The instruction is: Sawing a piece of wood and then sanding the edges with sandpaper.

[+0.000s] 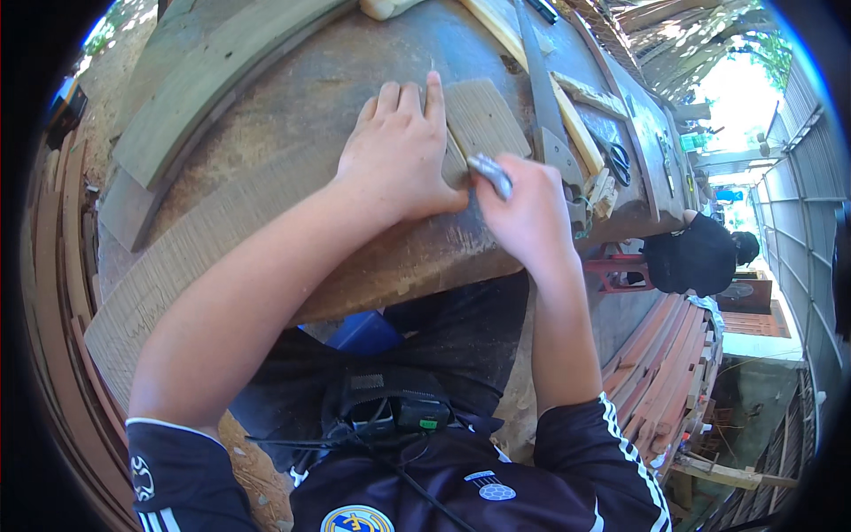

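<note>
My left hand (396, 151) lies flat on the end of a long greyish plank (239, 208), its fingers stretched forward and its thumb pointing to the right. Just right of it, a small squarish wooden board (486, 117) rests on the worktable (390, 284), with a narrow gap or strip along its left edge. My right hand (532, 208) is closed around a short silver-grey metal tool (491, 176), held low near the board's near corner. Its working end is hard to make out, and my fist hides the rest.
Right of the board lie a handsaw (551, 133), wooden strips (578, 124) and dark-handled scissors (619, 163). A curved thick timber (191, 111) sits at the far left. Planks are stacked at the lower right (660, 363). A person in black (691, 255) is beyond the table's right end.
</note>
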Demonstrator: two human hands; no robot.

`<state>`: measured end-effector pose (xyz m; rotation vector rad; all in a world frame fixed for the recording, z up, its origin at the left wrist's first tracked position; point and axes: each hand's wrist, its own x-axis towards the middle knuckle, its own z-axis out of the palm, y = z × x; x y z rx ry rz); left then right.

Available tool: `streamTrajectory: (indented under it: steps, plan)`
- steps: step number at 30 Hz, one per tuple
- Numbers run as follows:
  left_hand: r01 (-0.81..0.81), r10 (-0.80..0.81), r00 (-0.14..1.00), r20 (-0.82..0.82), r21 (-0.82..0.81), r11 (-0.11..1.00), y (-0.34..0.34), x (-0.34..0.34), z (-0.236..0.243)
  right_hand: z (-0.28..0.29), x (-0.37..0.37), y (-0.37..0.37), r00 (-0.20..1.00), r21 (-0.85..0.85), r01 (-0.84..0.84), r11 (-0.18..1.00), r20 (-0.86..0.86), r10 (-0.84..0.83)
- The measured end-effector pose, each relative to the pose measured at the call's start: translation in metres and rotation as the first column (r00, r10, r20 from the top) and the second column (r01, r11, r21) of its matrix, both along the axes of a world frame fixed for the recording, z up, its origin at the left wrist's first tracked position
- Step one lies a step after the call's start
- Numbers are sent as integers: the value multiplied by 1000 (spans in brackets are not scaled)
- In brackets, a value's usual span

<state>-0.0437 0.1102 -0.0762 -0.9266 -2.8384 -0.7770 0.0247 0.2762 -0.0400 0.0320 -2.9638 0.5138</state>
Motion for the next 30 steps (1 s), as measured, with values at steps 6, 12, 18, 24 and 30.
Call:
streamTrajectory:
  steps: [6, 12, 18, 24, 30]
  plan:
    - [45, -44, 996, -78, 10, 999, -1, 1, -6, -8, -45, -6, 984, 58, -92, 994, -147, 100]
    - [-73, 69, 993, -96, -34, 997, 2, -13, -5, 14, 26, 25, 998, 4, -36, 999, 58, 36]
    - [-53, 49, 994, -95, -42, 998, 0, -6, -5, 11, -14, 9, 998, -223, 2, 975, -58, -15]
    - [-43, 43, 995, -88, -4, 999, -2, -8, -5, -13, -53, -2, 996, -160, 43, 986, -74, -56]
    - [-67, 70, 984, -163, 20, 998, -4, -12, -13, -17, -78, 0, 989, -68, -72, 995, -132, 62]
